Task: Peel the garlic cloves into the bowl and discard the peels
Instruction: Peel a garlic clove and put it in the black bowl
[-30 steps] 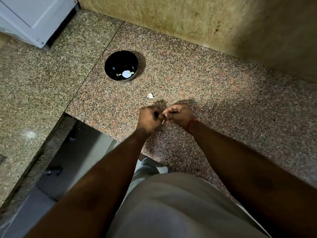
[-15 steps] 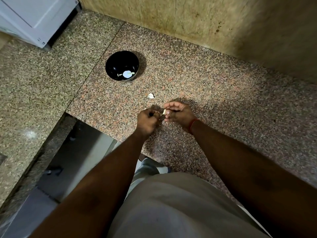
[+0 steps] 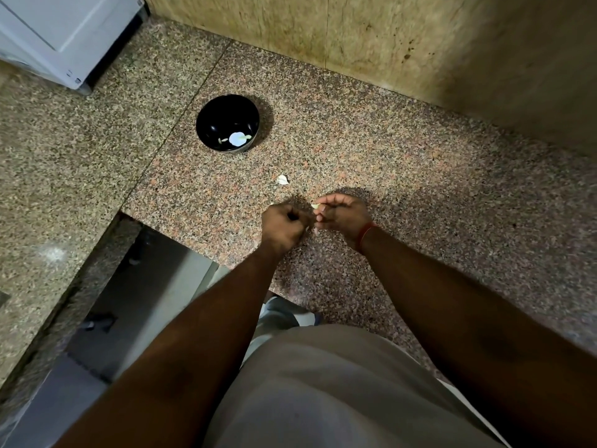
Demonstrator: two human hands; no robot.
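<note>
Our right hand pinches a garlic clove; our left hand is clenched beside it, contents hidden. The bowl sits at eleven o'clock.

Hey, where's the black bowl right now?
In the head view, the black bowl sits on the granite counter, ahead and left of both hands, with a loose garlic piece lying between it and them.

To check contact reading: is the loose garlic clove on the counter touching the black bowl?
Apart. The head view shows bare counter between garlic clove and black bowl.
</note>
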